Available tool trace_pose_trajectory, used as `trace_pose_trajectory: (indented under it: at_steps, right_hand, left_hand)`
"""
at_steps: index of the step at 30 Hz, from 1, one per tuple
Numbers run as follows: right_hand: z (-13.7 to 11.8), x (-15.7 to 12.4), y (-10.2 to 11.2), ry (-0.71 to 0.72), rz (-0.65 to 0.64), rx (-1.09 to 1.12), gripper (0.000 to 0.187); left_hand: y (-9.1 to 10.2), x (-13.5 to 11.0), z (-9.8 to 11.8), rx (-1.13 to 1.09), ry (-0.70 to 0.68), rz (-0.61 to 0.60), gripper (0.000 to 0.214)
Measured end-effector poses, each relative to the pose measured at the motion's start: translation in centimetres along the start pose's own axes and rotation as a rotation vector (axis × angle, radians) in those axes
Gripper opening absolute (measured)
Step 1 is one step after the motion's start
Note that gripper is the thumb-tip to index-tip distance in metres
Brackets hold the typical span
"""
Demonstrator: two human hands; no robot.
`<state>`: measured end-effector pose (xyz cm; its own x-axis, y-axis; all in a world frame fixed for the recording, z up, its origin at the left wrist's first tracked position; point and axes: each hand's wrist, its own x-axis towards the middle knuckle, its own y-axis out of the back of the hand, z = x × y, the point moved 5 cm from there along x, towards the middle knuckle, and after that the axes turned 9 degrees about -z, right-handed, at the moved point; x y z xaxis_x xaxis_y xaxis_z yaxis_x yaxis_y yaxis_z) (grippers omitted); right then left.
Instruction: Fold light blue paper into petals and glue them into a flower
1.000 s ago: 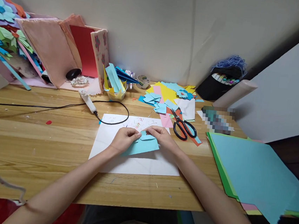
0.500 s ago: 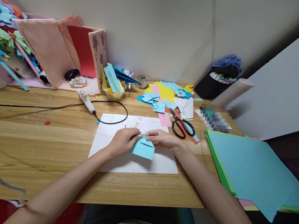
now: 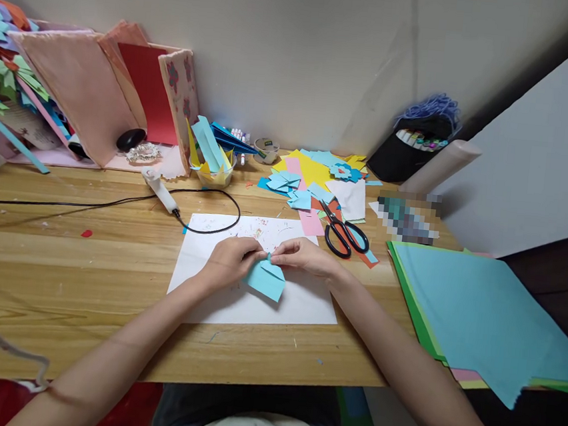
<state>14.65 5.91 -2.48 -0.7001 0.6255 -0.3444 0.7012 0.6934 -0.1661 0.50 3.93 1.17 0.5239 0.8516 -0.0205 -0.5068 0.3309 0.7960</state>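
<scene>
The light-blue paper (image 3: pixel 266 281) is held between both your hands over the middle of the white sheet (image 3: pixel 254 316). Your left hand (image 3: pixel 229 261) has its fingers clamped on the upper left of the piece and hides that side; your right hand (image 3: pixel 305 255) has its fingers pinched together at the narrow upper tip, right beside the left ones. Over the last second the paper turns, so its lower right corner now dips toward you, and your right fingers close in on the tip. That looks like careful folding at the tip, where a slip could spoil the crease.

Around the white sheet, the black cable (image 3: pixel 239 211) loops over its far left corner, and the scissors (image 3: pixel 336 222) lie just beyond its far right one. Farther right, the coloured paper stack (image 3: pixel 466 304) sits near your forearm and overhangs the desk (image 3: pixel 109 256). Your roomiest stretch of wood is to the left.
</scene>
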Motion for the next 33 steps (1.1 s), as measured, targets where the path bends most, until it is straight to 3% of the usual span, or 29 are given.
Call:
trace_pose_trajectory:
  at_steps: [16, 24, 33]
  right_hand:
    - [-0.02, 0.18, -0.08, 0.022, 0.109, -0.096, 0.026]
    - [-0.84, -0.59, -0.82, 0.021, 0.006, -0.029, 0.023]
    - [-0.53, -0.43, -0.48, 0.092, 0.185, -0.098, 0.018]
  left_hand:
    - [-0.16, 0.03, -0.35, -0.219, -0.004, -0.014, 0.026]
    - [-0.44, 0.27, -0.50, -0.463, -0.026, -0.111, 0.028]
    - [-0.53, 0.35, -0.75, -0.492, 0.006, -0.065, 0.029]
